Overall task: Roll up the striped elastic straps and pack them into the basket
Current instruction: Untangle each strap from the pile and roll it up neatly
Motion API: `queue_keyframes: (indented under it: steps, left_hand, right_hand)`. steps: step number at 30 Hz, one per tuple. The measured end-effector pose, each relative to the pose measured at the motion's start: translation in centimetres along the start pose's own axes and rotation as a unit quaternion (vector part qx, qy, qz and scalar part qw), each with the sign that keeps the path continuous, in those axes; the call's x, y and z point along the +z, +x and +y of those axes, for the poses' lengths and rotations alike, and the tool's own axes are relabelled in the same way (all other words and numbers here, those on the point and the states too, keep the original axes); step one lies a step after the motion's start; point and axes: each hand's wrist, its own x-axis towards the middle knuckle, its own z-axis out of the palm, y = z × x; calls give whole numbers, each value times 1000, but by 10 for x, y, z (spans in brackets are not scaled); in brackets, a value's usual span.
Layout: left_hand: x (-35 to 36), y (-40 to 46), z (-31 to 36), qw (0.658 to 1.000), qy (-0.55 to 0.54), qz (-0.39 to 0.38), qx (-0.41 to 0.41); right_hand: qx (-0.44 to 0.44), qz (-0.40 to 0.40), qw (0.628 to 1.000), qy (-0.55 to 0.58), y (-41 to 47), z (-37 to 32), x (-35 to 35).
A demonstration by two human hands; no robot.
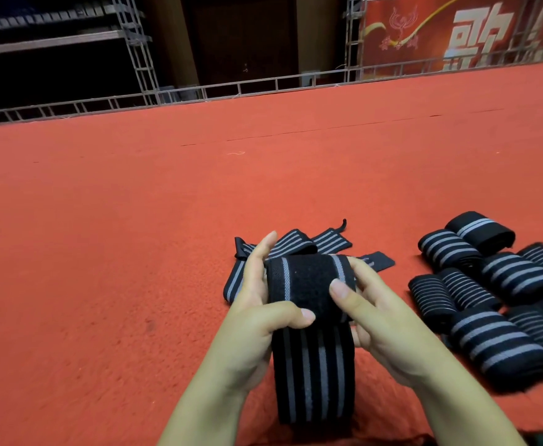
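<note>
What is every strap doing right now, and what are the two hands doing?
Strap in hand: partly rolled, its tail hanging down toward the person.
Left hand: grips the roll's left side.
Right hand: holds the roll's right side, thumb on top.
Loose straps: unrolled, lying tangled on the red carpet behind the hands.
Rolled straps: rolled up, piled on the carpet at the right.
Basket: not in view.

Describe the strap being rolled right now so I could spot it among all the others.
On the red carpet, look between the left hand and the right hand. They hold a half-rolled strap, its striped tail hanging toward the viewer. The finished rolls at right lie fully wound, and the loose straps behind lie flat.
</note>
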Motion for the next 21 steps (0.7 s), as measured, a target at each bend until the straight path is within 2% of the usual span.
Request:
queue_keyframes:
  steps: [6,11,14,21]
  left_hand:
    - [-3,0,-3,999,40,1,-4]
    - [-3,-1,-6,999,36,-41,-6]
    - [0,-2,-7,998,30,-54,-23]
    - [2,1,-5,998,27,-58,-6]
  right_hand:
    - [-15,26,999,14,-2,-6,2]
    - [-56,81,989,113,-4,-16,2]
    - [-91,87,980,152,-2,-21,-1]
    - [-181,154,967,87,1,-17,0]
